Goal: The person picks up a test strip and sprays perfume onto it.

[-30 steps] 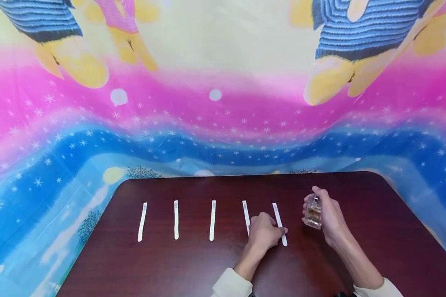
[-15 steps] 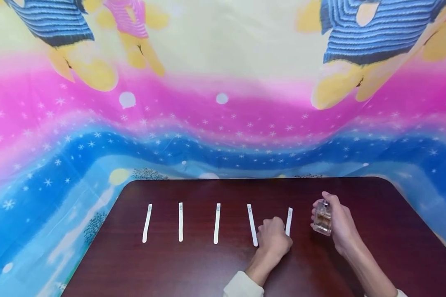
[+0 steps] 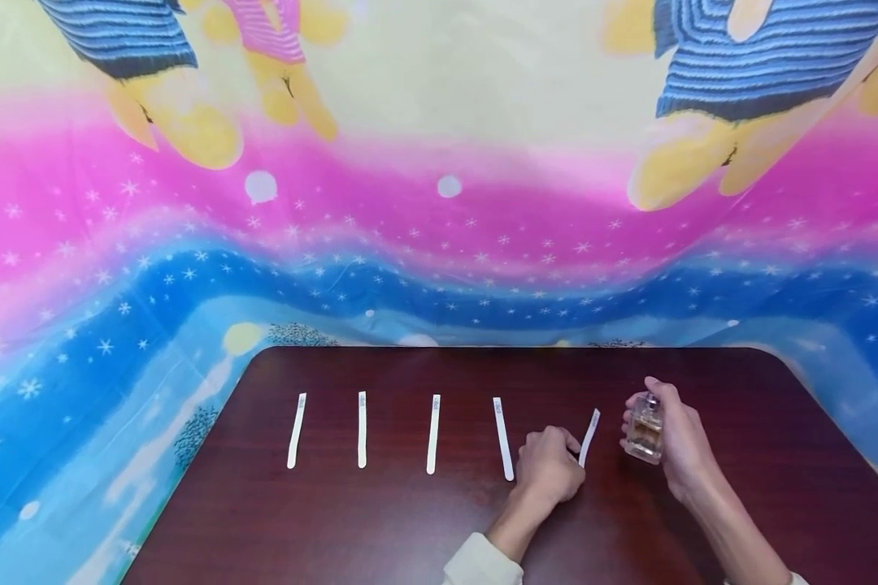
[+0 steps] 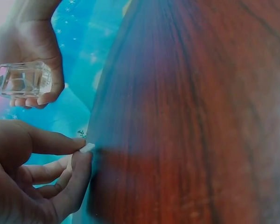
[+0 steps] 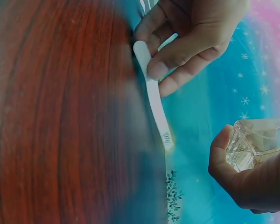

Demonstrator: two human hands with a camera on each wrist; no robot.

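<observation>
Between thumb and fingers, my left hand [image 3: 551,467] pinches a white paper test strip [image 3: 588,437]. In the right wrist view this strip [image 5: 152,93] bends slightly, its rounded end near the fingers and small dark print at the far end. My right hand [image 3: 680,443] grips a clear glass perfume bottle [image 3: 645,429] of pale amber liquid, upright, to the right of the strip. In the left wrist view the bottle [image 4: 25,80] lies against the curled fingers. A gap separates strip and bottle. Just left of my left hand, another paper strip [image 3: 503,439] lies on the table.
More white strips lie in a spaced row on the dark wooden table [image 3: 322,520]: one strip [image 3: 433,435], a second strip [image 3: 362,431] and a third strip [image 3: 297,431] at the far left. A colourful printed cloth [image 3: 410,236] hangs behind the table's back edge.
My left hand has picked up the rightmost strip, which lay on the table, and turned its printed end rightward, towards the bottle. The right hand still holds the bottle.
</observation>
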